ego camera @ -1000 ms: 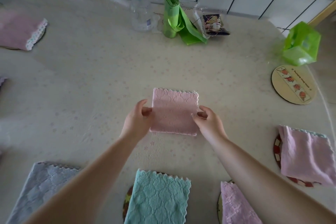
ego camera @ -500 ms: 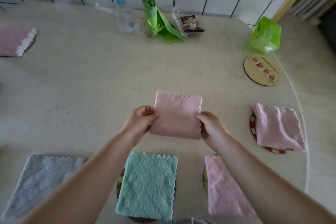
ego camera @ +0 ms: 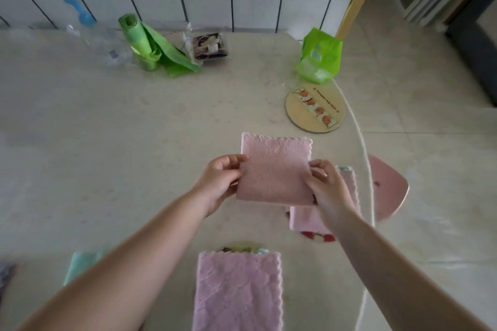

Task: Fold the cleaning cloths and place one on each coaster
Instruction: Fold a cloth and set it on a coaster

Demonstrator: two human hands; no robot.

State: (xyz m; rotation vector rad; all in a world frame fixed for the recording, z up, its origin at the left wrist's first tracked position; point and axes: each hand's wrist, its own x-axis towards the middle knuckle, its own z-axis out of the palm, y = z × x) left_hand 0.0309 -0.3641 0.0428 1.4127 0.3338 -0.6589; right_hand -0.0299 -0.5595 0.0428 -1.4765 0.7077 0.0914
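Note:
A folded pink cloth (ego camera: 275,169) hangs above the table, held between both hands. My left hand (ego camera: 219,183) pinches its left edge and my right hand (ego camera: 326,187) pinches its right edge. A bare round coaster with a fruit strip (ego camera: 298,107) lies just beyond the cloth to the right. Under my right hand, a second pink cloth (ego camera: 304,219) lies on a red-and-white coaster (ego camera: 318,237). Near the front, a third pink cloth (ego camera: 238,290) covers another coaster (ego camera: 236,247). A teal cloth (ego camera: 80,265) peeks out beside my left forearm.
Along the tiled wall stand a clear pump bottle (ego camera: 94,37), a green bag roll (ego camera: 146,43), a small dark packet (ego camera: 211,45) and a green pouch (ego camera: 320,56). The table's curved edge (ego camera: 365,158) runs down the right, with a pink stool (ego camera: 387,188) beyond it.
My view has swung to the right, so the bare coaster is now close ahead. Both hands have carried the folded pink cloth rightward, over the cloth on the red-and-white coaster.

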